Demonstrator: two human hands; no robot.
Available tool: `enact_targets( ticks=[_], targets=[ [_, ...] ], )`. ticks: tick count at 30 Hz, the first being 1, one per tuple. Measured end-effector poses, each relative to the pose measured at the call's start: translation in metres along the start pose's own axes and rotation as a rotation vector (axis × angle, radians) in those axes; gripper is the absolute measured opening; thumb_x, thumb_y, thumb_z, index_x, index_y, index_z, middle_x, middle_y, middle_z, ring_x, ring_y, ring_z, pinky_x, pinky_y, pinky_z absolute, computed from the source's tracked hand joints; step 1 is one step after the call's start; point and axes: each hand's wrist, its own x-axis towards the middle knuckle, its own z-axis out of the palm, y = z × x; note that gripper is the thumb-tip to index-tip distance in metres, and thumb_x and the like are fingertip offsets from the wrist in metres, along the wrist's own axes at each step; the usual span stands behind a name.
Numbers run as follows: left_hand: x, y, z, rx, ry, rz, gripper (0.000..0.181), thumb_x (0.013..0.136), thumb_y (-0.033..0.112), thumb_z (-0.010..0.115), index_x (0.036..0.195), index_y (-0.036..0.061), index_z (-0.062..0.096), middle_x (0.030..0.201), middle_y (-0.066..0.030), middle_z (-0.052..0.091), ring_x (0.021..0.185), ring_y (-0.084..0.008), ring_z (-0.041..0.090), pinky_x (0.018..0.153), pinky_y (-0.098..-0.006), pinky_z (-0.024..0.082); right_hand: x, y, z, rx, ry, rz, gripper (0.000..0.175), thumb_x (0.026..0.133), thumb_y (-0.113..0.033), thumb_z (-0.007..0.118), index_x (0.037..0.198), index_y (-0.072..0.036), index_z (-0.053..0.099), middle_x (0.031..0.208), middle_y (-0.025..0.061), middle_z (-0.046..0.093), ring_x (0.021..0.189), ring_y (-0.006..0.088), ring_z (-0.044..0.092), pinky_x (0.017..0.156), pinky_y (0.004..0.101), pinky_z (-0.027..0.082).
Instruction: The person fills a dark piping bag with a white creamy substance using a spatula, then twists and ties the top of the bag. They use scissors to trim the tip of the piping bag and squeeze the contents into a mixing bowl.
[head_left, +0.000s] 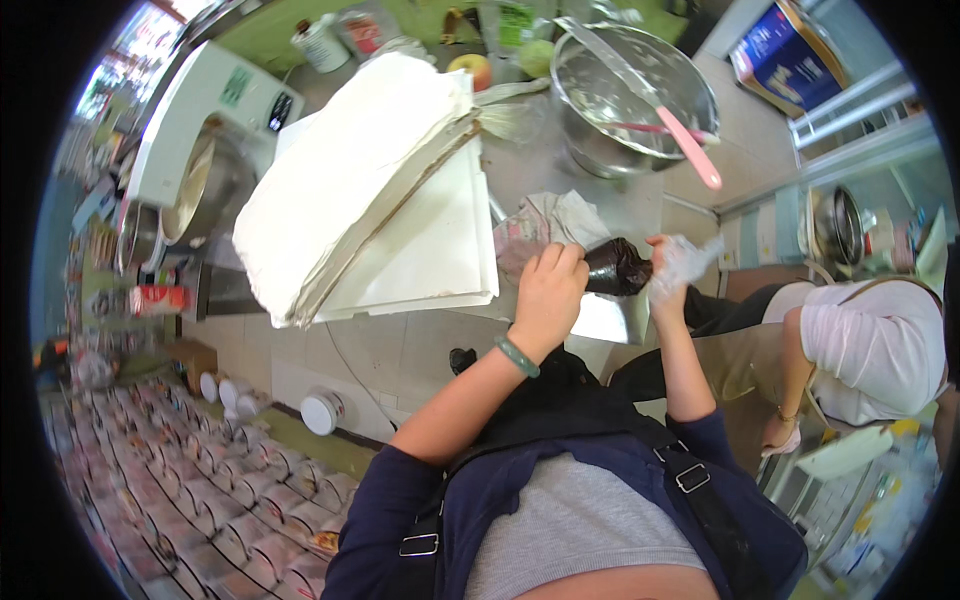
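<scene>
My left hand (553, 289), with a green bangle on its wrist, is closed on one end of a piping bag with dark filling (616, 268). At the bag's other end, my right hand (666, 277) holds its clear plastic top (686, 262). A large rectangular cake with white cream (352, 165) rests on a white board (427, 247) left of my hands. A crumpled cloth (551, 225) lies just beyond the bag. Further back, a metal bowl (637, 97) smeared with cream has a pink-handled spatula (686, 142) across its rim.
At the left stands a white stand mixer (202, 112) with a metal bowl. An apple (471, 71) and a white bottle (321, 46) are behind the cake. To the right, a co-worker in a white top (877, 352) bends close by. A white tub (322, 412) sits below.
</scene>
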Motion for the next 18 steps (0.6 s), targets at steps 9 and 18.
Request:
enact_targets(
  ticks=[9, 18],
  targets=[
    [0.068, 0.003, -0.038, 0.052, 0.177, 0.142, 0.007, 0.076, 0.008, 0.057, 0.077, 0.0057, 0.064, 0.104, -0.0053, 0.06, 0.098, -0.0263, 0.054, 0.08, -0.0392, 0.044, 0.002, -0.023, 0.013, 0.724, 0.238, 0.295, 0.04, 0.102, -0.042, 0.053, 0.106, -0.004, 0.06, 0.113, 0.0091, 0.062, 0.107, 0.0179, 0.056, 0.1, 0.0367, 0.043],
    [0.085, -0.033, -0.009, 0.497, -0.288, 0.059, 0.014, 0.077, 0.017, 0.064, 0.084, 0.0136, 0.076, 0.103, -0.0037, 0.063, 0.105, -0.0243, 0.056, 0.081, -0.0376, 0.045, -0.004, 0.002, 0.035, 0.36, 0.148, 0.37, 0.032, 0.094, -0.032, 0.068, 0.109, -0.004, 0.062, 0.105, 0.0046, 0.062, 0.099, 0.0153, 0.055, 0.092, 0.0314, 0.043]
  ],
)
